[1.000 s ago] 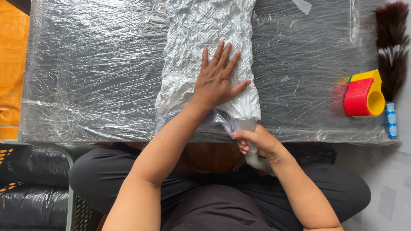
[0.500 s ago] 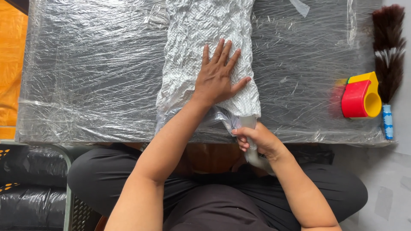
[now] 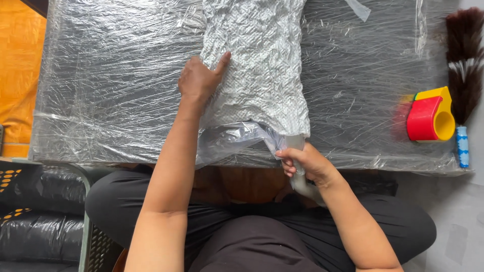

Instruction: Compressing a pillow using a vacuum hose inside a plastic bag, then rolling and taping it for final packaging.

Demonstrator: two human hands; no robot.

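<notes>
Crate (image 3: pixel 30 186): lying at far left below the bench edge, black with orange holes.
Bench (image 3: pixel 111 100): lying under clear wrinkled film across its whole top.
Left hand (image 3: pixel 199 78): pressing on the left edge of the bundle, fingers curled, thumb stretching up onto it.
Bundle (image 3: pixel 257 65): lying at the bench's middle, white, crinkled and quilted, running from the far side to the near edge, its near end sitting in a clear bag (image 3: pixel 232 141).
Right hand (image 3: pixel 302 161): closing tight on the gathered bag mouth at the near bench edge.
Dispenser (image 3: pixel 428 117): sitting at right, red and yellow.
Brush (image 3: pixel 464 65): lying at far right, dark bristles, blue handle.
</notes>
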